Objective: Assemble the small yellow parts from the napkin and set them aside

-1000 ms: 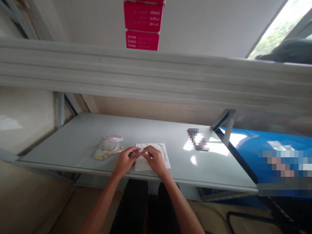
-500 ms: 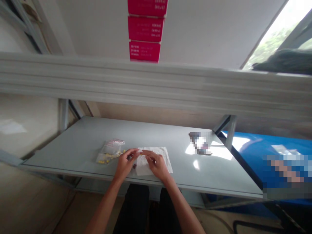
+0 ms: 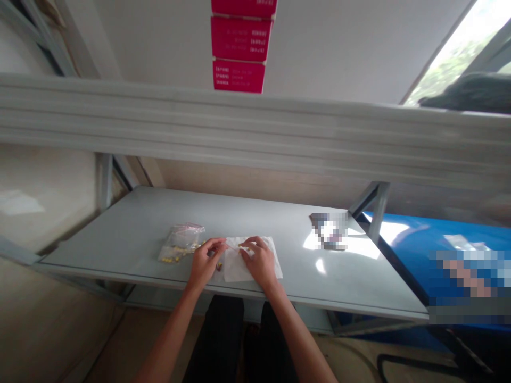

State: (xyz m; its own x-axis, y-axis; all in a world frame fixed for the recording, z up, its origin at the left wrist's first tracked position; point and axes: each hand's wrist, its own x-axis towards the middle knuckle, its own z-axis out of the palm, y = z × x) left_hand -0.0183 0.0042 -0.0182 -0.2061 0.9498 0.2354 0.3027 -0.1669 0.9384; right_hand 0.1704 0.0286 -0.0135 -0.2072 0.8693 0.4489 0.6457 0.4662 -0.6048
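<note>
My left hand (image 3: 206, 261) is closed in a pinch at the left edge of a white cloth or tissue (image 3: 237, 268) lying on the table. A thin pale strand appears to run from its fingertips toward my right hand (image 3: 260, 260). Above the white sheet, the right thumb and index finger pinch a tiny yellowish piece (image 3: 240, 247), too small to name. A small dark and yellow item (image 3: 219, 266) lies beside my left hand. To the left sits a clear zip bag (image 3: 184, 235) with several small yellow pieces (image 3: 172, 259) in or by it.
The grey table (image 3: 131, 229) carries a blurred-out object (image 3: 329, 231) on its right. A shelf beam (image 3: 255, 127) crosses above, with red boxes (image 3: 239, 76) stacked behind it. On the right stands a blue surface (image 3: 403, 234), partly blurred out.
My hands have moved apart, my right hand shifting slightly right, and a thin strand shows between them. The small dark and yellow item beside my left hand shows more clearly.
</note>
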